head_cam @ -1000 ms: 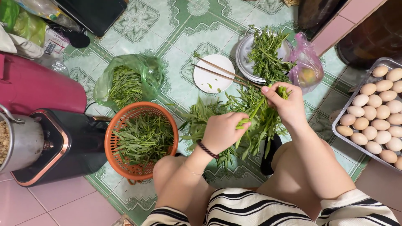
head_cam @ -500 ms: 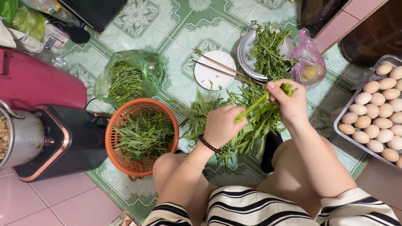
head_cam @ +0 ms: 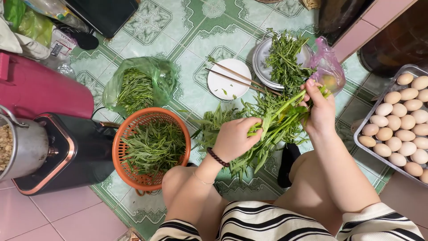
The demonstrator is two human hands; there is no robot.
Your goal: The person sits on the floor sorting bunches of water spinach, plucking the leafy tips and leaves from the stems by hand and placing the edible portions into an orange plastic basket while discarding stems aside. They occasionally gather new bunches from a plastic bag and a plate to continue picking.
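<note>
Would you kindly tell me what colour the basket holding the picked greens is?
The basket is orange, seen in the head view, beside the left hand.

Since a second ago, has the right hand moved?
Yes. The right hand has lifted slightly away from the body, toward the metal plate, pulling a green stem.

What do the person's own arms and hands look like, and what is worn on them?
Both arms are bare up to short sleeves with black and white stripes. The left hand has a dark beaded bracelet at the wrist, with a thin pale band just behind it. The right hand shows no jewellery.
</note>
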